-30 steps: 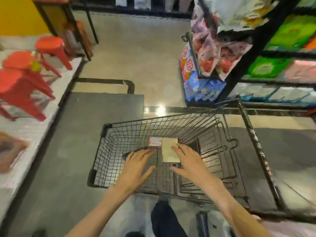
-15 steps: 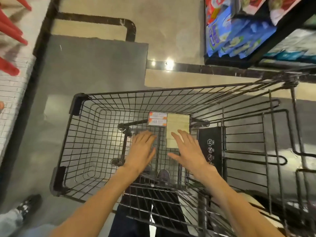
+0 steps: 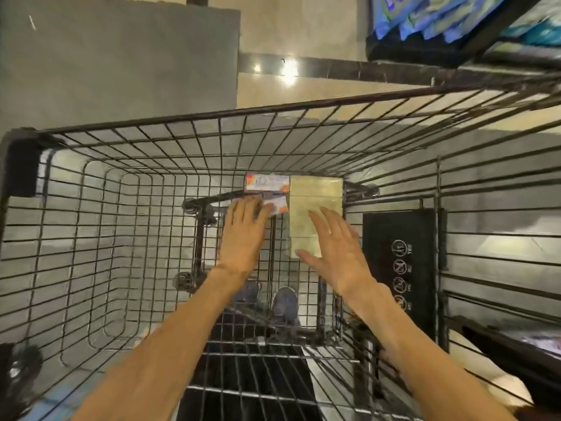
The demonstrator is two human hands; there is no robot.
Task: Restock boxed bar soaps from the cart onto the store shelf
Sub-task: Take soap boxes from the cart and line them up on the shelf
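I look straight down into a black wire cart. On its floor lie boxed bar soaps: pale cream boxes stacked in a row, and to their left white boxes with orange and blue print. My left hand reaches in with straight fingers, its fingertips touching the nearer white box. With fingers spread, my right hand lies over the near end of the cream boxes. Neither hand grips anything.
The store shelf with blue packages juts in at the top right. A black child-seat flap with warning icons hangs at the cart's right. My shoes show through the mesh; grey floor lies to the left.
My head has dropped closer over the cart, so the shelf has slid up and out of view. Both hands have reached deeper, down to the soap boxes.
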